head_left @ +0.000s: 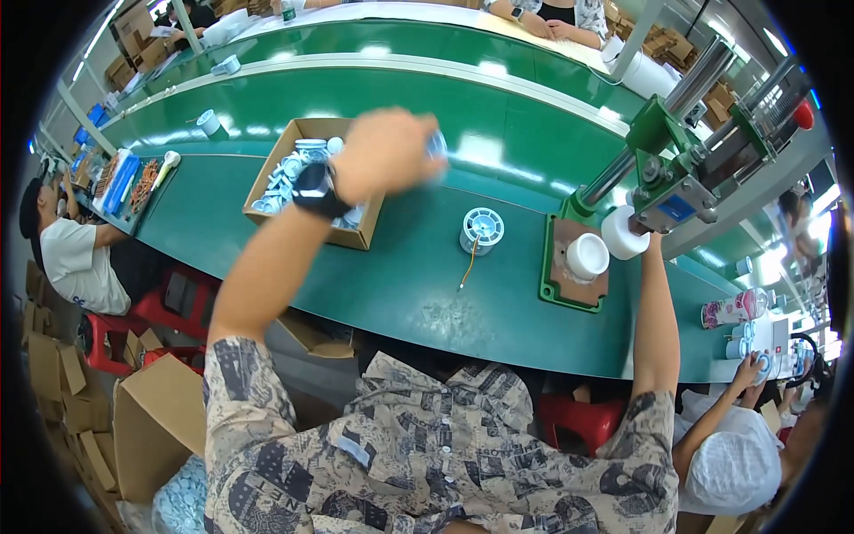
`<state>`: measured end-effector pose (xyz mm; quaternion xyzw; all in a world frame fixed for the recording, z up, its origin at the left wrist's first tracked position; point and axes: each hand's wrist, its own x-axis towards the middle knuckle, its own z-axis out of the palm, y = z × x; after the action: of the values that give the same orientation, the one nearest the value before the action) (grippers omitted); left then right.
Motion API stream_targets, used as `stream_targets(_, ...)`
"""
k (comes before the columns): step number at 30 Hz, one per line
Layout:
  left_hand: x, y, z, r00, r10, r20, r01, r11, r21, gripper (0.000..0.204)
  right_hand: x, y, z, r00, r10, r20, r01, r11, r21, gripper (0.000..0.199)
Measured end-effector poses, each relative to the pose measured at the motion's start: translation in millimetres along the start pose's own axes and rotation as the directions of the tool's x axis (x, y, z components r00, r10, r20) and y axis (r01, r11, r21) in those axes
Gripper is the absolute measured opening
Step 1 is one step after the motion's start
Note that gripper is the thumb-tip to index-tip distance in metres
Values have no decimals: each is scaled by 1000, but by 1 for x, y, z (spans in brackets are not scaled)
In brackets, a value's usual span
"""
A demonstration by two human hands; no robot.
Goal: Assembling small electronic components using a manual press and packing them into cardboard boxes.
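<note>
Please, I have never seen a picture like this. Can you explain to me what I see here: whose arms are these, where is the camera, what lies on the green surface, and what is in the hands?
The camera sits on a person's head and looks down, so both arms belong to that person; the wide lens bends straight edges. The left hand, with a black wristwatch, is raised above a cardboard box of small pale-blue parts and seems to hold a small clear piece, blurred by motion. The right hand reaches to a white cylinder at a green press machine; its grip is hidden. Below the press, a white cap rests on a green base plate. Between box and press, a small round spool with an orange wire stands on the green work table. Other workers sit nearby.
</note>
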<state>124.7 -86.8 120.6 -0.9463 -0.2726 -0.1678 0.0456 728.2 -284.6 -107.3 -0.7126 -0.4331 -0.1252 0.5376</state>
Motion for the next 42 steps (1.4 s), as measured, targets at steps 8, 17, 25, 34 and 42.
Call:
stream_targets(8,-126,67,46,945,-215,247,256,955,-148,49,-24,-102,32,959,-238,-156,183,934,-306,34)
stream_targets(17,-156,76,93,968,-198,-156,99,868,-487,64,-172,-451,25,777,-527,344,490,850,196,42)
stream_targets(25,-148,87,99,954,-257,-157,134,829,-544,67,-179,-401,110,512,-404,758,365,901,233,55)
stream_targets(34,-134,46,52,954,-97,-285,-4,942,-335,48,-206,-416,87,688,-390,612,216,915,340,50)
stream_targets(42,-116,-137,67,971,-234,-46,232,971,-53,25,-194,-412,86,795,-412,445,188,865,465,36)
